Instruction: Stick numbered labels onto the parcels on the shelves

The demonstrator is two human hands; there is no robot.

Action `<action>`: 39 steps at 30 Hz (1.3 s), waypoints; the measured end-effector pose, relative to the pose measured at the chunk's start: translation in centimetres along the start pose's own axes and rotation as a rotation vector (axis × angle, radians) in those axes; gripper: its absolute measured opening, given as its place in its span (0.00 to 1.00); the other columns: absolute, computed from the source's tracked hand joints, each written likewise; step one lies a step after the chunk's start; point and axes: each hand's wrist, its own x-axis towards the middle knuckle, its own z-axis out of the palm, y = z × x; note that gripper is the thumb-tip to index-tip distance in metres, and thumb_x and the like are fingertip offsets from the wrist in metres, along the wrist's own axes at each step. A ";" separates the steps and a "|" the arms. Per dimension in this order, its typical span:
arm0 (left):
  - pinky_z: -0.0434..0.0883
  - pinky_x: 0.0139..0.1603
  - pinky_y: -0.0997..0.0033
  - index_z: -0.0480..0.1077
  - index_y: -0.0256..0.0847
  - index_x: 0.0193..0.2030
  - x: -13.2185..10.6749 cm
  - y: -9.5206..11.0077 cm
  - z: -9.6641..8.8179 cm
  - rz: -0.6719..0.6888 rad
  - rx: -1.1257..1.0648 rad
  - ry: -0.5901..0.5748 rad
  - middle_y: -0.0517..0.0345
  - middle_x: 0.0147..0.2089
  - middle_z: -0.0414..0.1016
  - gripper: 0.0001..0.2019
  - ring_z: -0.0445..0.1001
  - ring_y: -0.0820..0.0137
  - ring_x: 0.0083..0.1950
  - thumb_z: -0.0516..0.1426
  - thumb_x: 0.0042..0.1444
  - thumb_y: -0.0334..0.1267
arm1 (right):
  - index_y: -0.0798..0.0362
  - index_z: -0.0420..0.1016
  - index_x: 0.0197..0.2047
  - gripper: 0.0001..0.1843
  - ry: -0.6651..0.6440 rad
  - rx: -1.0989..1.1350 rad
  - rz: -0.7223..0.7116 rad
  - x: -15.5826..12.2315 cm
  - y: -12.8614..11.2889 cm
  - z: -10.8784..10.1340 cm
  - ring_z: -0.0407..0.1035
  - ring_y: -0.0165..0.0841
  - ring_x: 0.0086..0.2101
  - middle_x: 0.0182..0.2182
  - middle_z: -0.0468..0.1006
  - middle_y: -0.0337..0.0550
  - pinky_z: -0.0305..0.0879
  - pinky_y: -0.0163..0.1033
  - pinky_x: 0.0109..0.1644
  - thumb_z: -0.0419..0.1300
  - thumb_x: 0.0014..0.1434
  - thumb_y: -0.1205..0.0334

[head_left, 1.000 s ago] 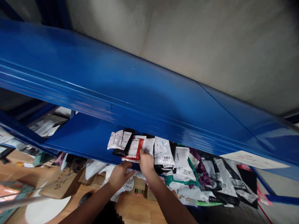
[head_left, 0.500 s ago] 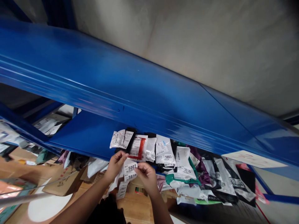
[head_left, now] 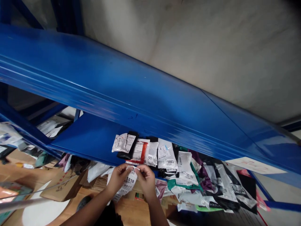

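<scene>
My left hand [head_left: 118, 177] grips a white strip of numbered labels [head_left: 127, 185] whose top one reads 5010. My right hand [head_left: 146, 179] pinches the top edge of the same strip, fingertips almost touching those of the left. Both hands are just below the front edge of a blue metal shelf [head_left: 94, 141]. On that shelf, right above the hands, lie small mail packages: a white-and-black one [head_left: 123, 143], a red one [head_left: 139, 152] and a white one marked 5003 [head_left: 166, 155].
More soft parcels [head_left: 211, 182] in black, white, green and purple fill the shelf to the right. A higher blue shelf [head_left: 131, 84] overhangs. Cardboard boxes [head_left: 63, 186] and bagged parcels sit below at the left, with a round white object [head_left: 44, 212] beside them.
My right hand left the red package on the shelf and came down to the label strip. Both hands now pinch the strip's top, and 5010 shows at the top where 5007 did.
</scene>
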 end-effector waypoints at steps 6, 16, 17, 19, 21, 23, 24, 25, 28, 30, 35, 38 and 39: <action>0.56 0.23 0.75 0.59 0.41 0.18 1.0 -1.4 1.4 -0.072 -0.013 0.169 0.67 0.17 0.57 0.23 0.57 0.75 0.22 0.55 0.44 0.61 | 0.53 0.73 0.27 0.11 0.022 -0.142 -0.059 1.4 0.8 0.8 0.71 0.34 0.28 0.25 0.77 0.43 0.67 0.35 0.33 0.57 0.55 0.56; 0.54 0.21 0.74 0.69 0.37 0.22 -0.7 -3.1 0.5 -0.207 -0.021 -0.072 0.63 0.17 0.65 0.23 0.58 0.74 0.19 0.61 0.36 0.58 | 0.52 0.73 0.24 0.07 -0.090 -0.532 0.057 7.3 1.1 -1.0 0.72 0.33 0.27 0.23 0.77 0.39 0.66 0.35 0.34 0.58 0.52 0.66; 0.53 0.21 0.74 0.68 0.37 0.21 -0.8 -3.1 0.2 -0.201 -0.022 -0.078 0.64 0.17 0.63 0.24 0.56 0.75 0.19 0.60 0.37 0.60 | 0.52 0.73 0.23 0.06 -0.119 -0.583 0.078 7.7 1.0 -0.9 0.72 0.33 0.27 0.22 0.77 0.39 0.65 0.35 0.34 0.59 0.50 0.68; 0.52 0.23 0.74 0.66 0.37 0.20 -0.9 -3.0 -0.4 -0.176 -0.023 -0.083 0.65 0.16 0.60 0.25 0.54 0.76 0.20 0.58 0.39 0.61 | 0.52 0.75 0.28 0.04 -0.129 -0.690 0.123 8.2 0.8 -0.7 0.72 0.34 0.29 0.28 0.78 0.42 0.65 0.36 0.36 0.62 0.47 0.71; 0.51 0.24 0.74 0.65 0.37 0.19 -0.8 -2.7 -0.9 -0.148 -0.022 -0.076 0.65 0.16 0.58 0.26 0.53 0.76 0.21 0.57 0.40 0.63 | 0.53 0.74 0.40 0.17 -0.098 -0.778 0.160 8.3 0.4 -0.6 0.73 0.37 0.32 0.41 0.77 0.51 0.64 0.39 0.37 0.65 0.44 0.71; 0.51 0.24 0.74 0.66 0.37 0.20 -0.7 -2.3 -1.3 -0.126 -0.023 -0.065 0.64 0.17 0.59 0.27 0.53 0.75 0.22 0.56 0.41 0.64 | 0.53 0.71 0.46 0.25 -0.080 -0.820 0.166 8.2 -0.1 -0.8 0.73 0.40 0.36 0.48 0.72 0.56 0.64 0.42 0.39 0.67 0.42 0.71; 0.52 0.24 0.74 0.67 0.37 0.21 -0.6 -2.1 -1.4 -0.118 -0.024 -0.058 0.64 0.18 0.60 0.27 0.54 0.75 0.22 0.55 0.42 0.65 | 0.53 0.72 0.44 0.23 -0.087 -0.822 0.156 8.1 -0.3 -0.9 0.72 0.42 0.37 0.47 0.72 0.55 0.64 0.43 0.40 0.67 0.42 0.72; 0.53 0.24 0.74 0.68 0.37 0.22 -0.6 -1.9 -1.5 -0.112 -0.027 -0.051 0.64 0.18 0.61 0.28 0.55 0.75 0.22 0.54 0.42 0.65 | 0.53 0.74 0.40 0.20 -0.103 -0.813 0.138 7.8 -0.6 -1.1 0.72 0.43 0.39 0.44 0.73 0.54 0.64 0.44 0.42 0.67 0.41 0.73; 0.58 0.27 0.72 0.70 0.36 0.27 -0.5 -1.4 -1.7 -0.087 -0.043 -0.023 0.62 0.21 0.66 0.29 0.60 0.72 0.24 0.53 0.43 0.66 | 0.52 0.75 0.33 0.13 -0.159 -0.711 0.053 6.6 -1.6 -1.2 0.69 0.44 0.45 0.40 0.75 0.49 0.63 0.44 0.48 0.66 0.42 0.73; 0.62 0.31 0.71 0.72 0.36 0.30 -0.4 -1.1 -1.8 -0.053 -0.061 -0.015 0.59 0.24 0.70 0.29 0.64 0.69 0.28 0.53 0.45 0.65 | 0.50 0.75 0.38 0.10 -0.222 -0.578 -0.004 5.3 -2.1 -0.8 0.70 0.40 0.45 0.41 0.77 0.46 0.65 0.41 0.48 0.64 0.50 0.66; 0.66 0.35 0.69 0.74 0.36 0.31 -0.1 -1.0 -1.8 0.019 -0.091 0.015 0.57 0.28 0.75 0.25 0.69 0.66 0.32 0.56 0.45 0.61 | 0.52 0.77 0.36 0.12 -0.287 -0.279 -0.056 2.7 -1.6 1.2 0.74 0.34 0.30 0.31 0.81 0.42 0.69 0.35 0.34 0.57 0.56 0.54; 0.66 0.33 0.70 0.72 0.38 0.29 0.4 -1.3 -1.6 0.000 -0.104 0.095 0.59 0.26 0.73 0.25 0.68 0.67 0.31 0.58 0.42 0.62 | 0.55 0.76 0.33 0.17 -0.151 -0.209 -0.051 2.4 -0.3 2.4 0.72 0.35 0.26 0.27 0.80 0.45 0.68 0.36 0.30 0.55 0.56 0.49; 0.65 0.31 0.71 0.71 0.38 0.27 0.7 -1.5 -1.5 -0.014 -0.106 0.128 0.60 0.24 0.71 0.25 0.67 0.69 0.28 0.58 0.41 0.62 | 0.55 0.75 0.32 0.18 -0.108 -0.198 -0.046 2.4 0.1 2.8 0.71 0.35 0.24 0.25 0.79 0.45 0.67 0.36 0.27 0.55 0.56 0.48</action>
